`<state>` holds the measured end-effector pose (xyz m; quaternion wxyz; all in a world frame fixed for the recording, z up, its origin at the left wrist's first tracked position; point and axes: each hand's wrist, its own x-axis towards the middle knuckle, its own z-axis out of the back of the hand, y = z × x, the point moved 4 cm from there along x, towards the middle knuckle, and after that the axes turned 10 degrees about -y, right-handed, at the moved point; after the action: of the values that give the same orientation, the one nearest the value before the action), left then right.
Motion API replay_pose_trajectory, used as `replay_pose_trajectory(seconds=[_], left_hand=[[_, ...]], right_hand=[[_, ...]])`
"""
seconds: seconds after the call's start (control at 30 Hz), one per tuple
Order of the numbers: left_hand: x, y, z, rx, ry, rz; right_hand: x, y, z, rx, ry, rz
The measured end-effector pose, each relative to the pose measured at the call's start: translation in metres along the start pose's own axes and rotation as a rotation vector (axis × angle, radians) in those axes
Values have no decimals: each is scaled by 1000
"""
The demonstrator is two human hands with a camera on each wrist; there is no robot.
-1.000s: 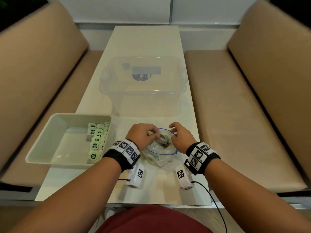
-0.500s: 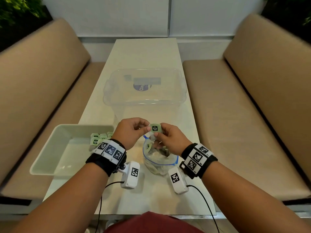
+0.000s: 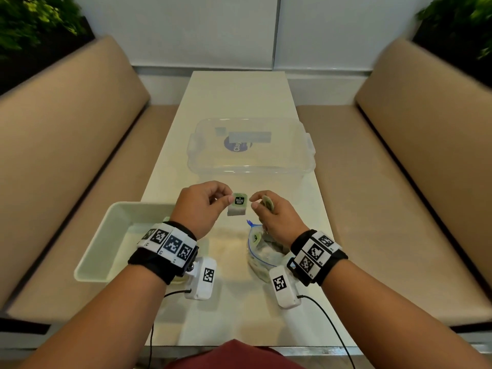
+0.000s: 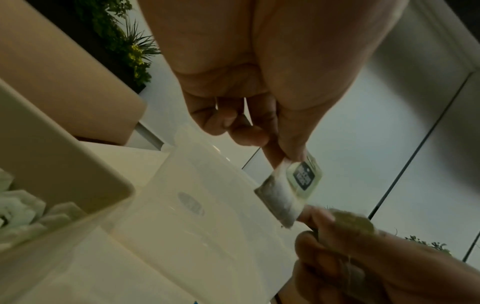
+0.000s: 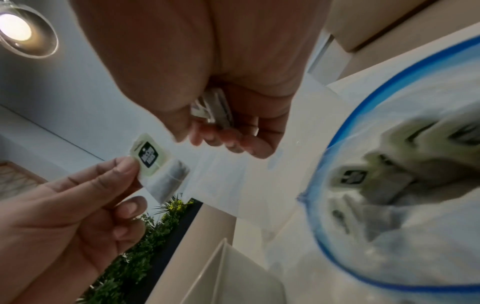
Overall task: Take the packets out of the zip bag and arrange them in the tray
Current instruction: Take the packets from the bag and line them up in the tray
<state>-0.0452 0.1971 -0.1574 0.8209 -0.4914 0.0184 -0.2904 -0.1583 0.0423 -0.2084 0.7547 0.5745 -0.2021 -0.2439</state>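
The left hand (image 3: pixel 200 206) pinches a small pale-green labelled packet (image 3: pixel 238 204) by its edge; the right hand (image 3: pixel 274 215) curls around more packets (image 3: pixel 267 202), above the open clear blue-rimmed zip bag (image 3: pixel 262 253).

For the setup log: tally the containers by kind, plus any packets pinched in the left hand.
Tray: 1
Clear plastic tub: 1
Zip bag: 1
Packet pinched by the left hand: 1
Total: 4

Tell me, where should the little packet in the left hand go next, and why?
Probably leftward and down into the tray. The left hand already pinches one packet clear of the zip bag, and the tray sits just left of it.
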Motion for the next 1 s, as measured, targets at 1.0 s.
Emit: replay_pose_trajectory(seconds=[1.0], left_hand=[[50, 145, 104, 560, 319, 181]], right_hand=[[-3, 14, -136, -94, -103, -182]])
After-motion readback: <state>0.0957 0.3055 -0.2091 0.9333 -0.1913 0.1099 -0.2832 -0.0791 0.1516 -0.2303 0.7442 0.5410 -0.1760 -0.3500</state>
